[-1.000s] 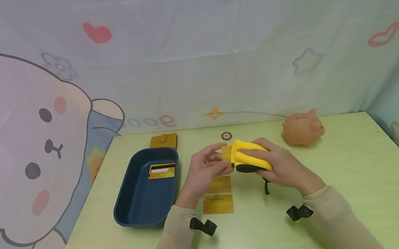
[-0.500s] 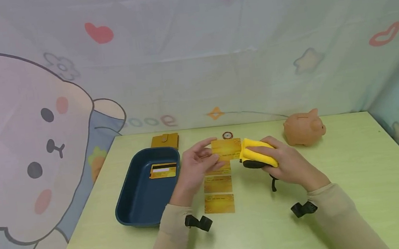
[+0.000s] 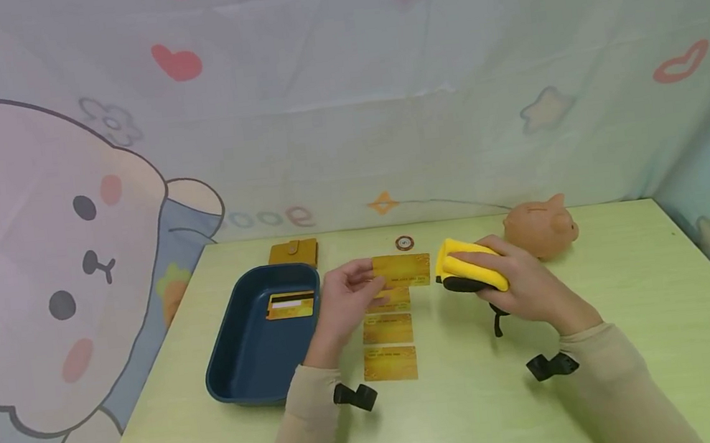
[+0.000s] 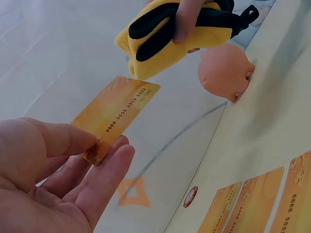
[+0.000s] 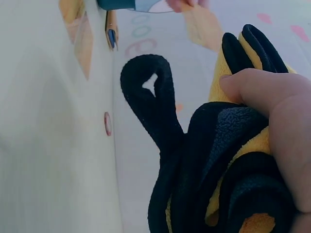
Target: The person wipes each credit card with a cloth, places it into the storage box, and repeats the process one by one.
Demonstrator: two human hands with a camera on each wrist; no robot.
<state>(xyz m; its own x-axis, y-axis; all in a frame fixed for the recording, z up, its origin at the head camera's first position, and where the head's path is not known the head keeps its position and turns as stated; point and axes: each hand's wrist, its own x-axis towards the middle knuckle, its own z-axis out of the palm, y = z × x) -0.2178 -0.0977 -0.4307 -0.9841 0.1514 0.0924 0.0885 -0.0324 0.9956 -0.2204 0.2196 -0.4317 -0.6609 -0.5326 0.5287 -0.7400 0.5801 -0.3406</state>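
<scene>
My left hand (image 3: 342, 306) pinches a gold bank card (image 3: 407, 269) by its left end, thumb in front and fingers behind. In the left wrist view the card's embossed number side shows. My right hand (image 3: 524, 283) grips a folded yellow cloth (image 3: 468, 261) with black trim, just right of the card and apart from it. A black hanging loop (image 5: 146, 82) sticks out of the cloth in the right wrist view. Below the held card, a column of gold cards lies on the table: a front card (image 3: 389, 364), a middle card (image 3: 388, 329) and a back card (image 3: 397, 299), partly hidden by my left hand.
A dark blue tray (image 3: 255, 365) stands left of my left hand, with one card (image 3: 289, 305) lying stripe side up in it. Behind are a tan wallet (image 3: 293, 252), a round red-rimmed chip (image 3: 405, 243) and a piggy bank (image 3: 536, 230) at right. A printed curtain hangs behind the table.
The cloth was folded over the card's right part; my right hand has drawn it off to the right. The card, first mostly covered, now shows whole past my left fingers.
</scene>
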